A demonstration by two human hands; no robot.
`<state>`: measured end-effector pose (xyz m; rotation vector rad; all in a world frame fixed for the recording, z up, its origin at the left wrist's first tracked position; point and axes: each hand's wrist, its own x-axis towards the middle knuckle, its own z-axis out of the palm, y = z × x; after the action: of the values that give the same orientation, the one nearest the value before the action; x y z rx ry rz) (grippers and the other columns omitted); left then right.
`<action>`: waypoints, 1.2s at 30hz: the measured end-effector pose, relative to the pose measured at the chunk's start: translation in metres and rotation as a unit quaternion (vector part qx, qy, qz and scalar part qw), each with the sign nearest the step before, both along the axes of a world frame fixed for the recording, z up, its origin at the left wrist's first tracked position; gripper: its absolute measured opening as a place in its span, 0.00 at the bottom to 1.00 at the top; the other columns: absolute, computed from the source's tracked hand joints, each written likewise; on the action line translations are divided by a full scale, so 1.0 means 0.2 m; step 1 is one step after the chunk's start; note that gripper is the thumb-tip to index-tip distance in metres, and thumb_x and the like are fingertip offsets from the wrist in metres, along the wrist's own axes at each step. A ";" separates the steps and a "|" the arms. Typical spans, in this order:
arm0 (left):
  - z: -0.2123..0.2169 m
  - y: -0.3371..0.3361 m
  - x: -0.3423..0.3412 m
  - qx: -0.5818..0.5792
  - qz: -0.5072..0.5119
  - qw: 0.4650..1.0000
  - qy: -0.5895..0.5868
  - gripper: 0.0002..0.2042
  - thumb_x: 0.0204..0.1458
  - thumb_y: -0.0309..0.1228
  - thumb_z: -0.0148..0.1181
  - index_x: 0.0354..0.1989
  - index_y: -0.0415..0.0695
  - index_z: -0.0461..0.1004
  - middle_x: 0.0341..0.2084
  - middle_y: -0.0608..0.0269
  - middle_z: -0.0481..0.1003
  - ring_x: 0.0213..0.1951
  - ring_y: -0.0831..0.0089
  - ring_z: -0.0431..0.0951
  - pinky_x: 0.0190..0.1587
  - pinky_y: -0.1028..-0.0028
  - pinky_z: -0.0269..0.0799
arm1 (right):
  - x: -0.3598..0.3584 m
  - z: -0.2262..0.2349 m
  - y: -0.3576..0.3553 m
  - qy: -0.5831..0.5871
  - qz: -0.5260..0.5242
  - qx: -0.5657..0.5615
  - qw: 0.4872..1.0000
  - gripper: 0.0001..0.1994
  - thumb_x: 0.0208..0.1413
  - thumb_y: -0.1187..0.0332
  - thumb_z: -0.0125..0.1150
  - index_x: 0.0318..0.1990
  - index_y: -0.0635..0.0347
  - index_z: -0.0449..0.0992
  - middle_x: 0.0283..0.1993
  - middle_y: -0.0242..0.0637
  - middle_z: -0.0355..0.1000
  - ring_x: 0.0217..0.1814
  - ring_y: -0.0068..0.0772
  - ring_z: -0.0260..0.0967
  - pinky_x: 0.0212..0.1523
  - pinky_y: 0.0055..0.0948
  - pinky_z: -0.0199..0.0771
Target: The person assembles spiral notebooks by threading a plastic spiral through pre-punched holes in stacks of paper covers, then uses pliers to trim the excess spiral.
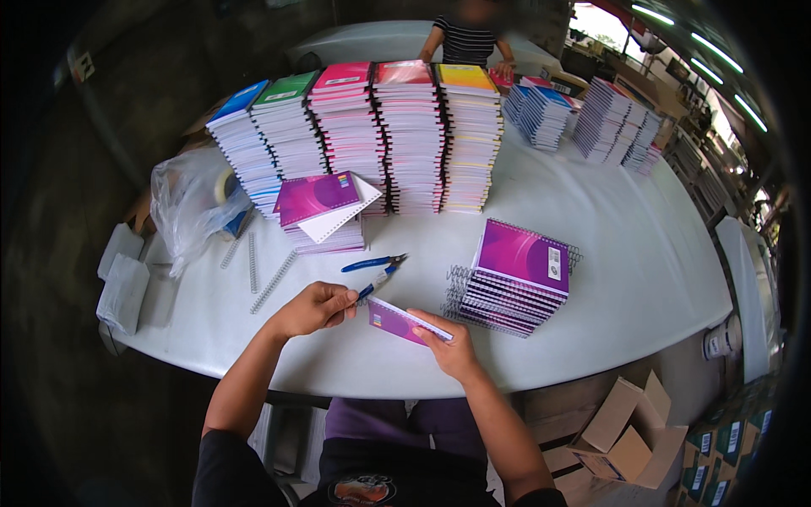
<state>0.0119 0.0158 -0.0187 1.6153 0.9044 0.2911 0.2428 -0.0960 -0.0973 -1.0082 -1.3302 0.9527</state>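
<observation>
My right hand (pixel 448 346) grips a purple notebook (pixel 390 321), its thumb on the white, hole-punched edge. At the notebook's left end my left hand (pixel 319 309) is closed in a pinch; what lies between its fingertips is too small to make out. Just beyond the hands rest blue-handled cutting pliers (pixel 363 264). Several loose metal spiral coils (pixel 273 282) lie to the left. On the right stands a stack of purple notebooks (pixel 519 262) with coils sticking out at their sides. Past the pliers is a pile of purple covers and pages (pixel 317 201) without coils.
Tall stacks of bound notebooks (pixel 410 144) with coloured covers line the table's (pixel 625 279) far side. More notebook stacks (pixel 604 122) stand back right. A plastic bag (pixel 190 203) lies at the left. Across the table is another person (pixel 469 42). An open cardboard box (pixel 629 439) sits below right.
</observation>
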 end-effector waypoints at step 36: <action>0.18 -0.15 0.18 0.625 -0.194 0.726 0.213 0.10 0.45 0.29 0.62 0.36 0.42 0.73 0.32 0.57 0.75 0.37 0.59 0.74 0.40 0.64 0.68 | 0.03 0.05 -0.05 -0.071 0.074 0.021 0.994 0.18 0.51 0.80 0.53 0.52 0.59 0.70 0.48 0.46 0.72 0.47 0.41 0.71 0.49 0.32 0.68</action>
<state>0.0474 -0.0146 0.0164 3.1948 0.6392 0.2334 0.2480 -0.1053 -0.0879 -0.9692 -1.5566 0.9732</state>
